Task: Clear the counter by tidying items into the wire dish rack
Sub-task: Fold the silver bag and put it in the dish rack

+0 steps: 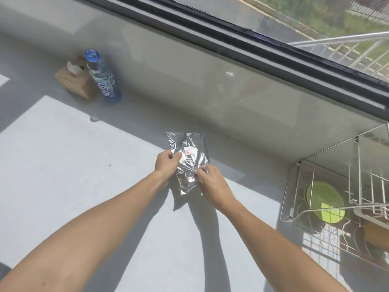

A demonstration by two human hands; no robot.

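While both of your hands are on the clear plastic bag (188, 160), keep the pinches firm, because thin film slips and sags. Your left hand (166, 163) is closed on the bag's left edge near the middle; your right hand (212, 184) pinches the lower right side. The bag hangs between them over the counter (63, 165), though I cannot tell whether its bottom corner touches it. Lift it level and carry it right to the wire dish rack (328, 199), clearing the rim above the green plate (324, 200).
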